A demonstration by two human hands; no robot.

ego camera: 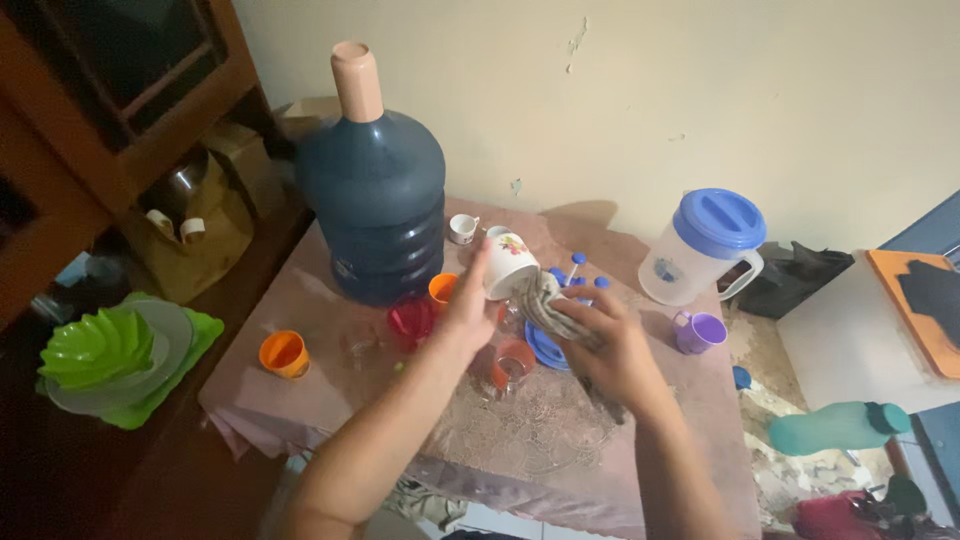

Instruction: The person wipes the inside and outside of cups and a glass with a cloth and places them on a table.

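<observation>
Up over the table (330,395), left hand (468,305) clasping a white flowered mug (510,262), right hand (610,345) pressing a bunched cloth (545,298) into its mouth. Behind the grip, big blue water jug (372,205), pale label blurred. Beneath, glasses partly hidden.

This is a lived-in home corner used for drinks and dishes. A large blue water jug (372,205) stands on a cloth-covered table (300,390) against a chipped plaster wall, with plastic cups and a lidded pitcher (703,245) to its right. Left of the jug stand a wooden cabinet (120,90) and stacked green plates (110,355).
</observation>
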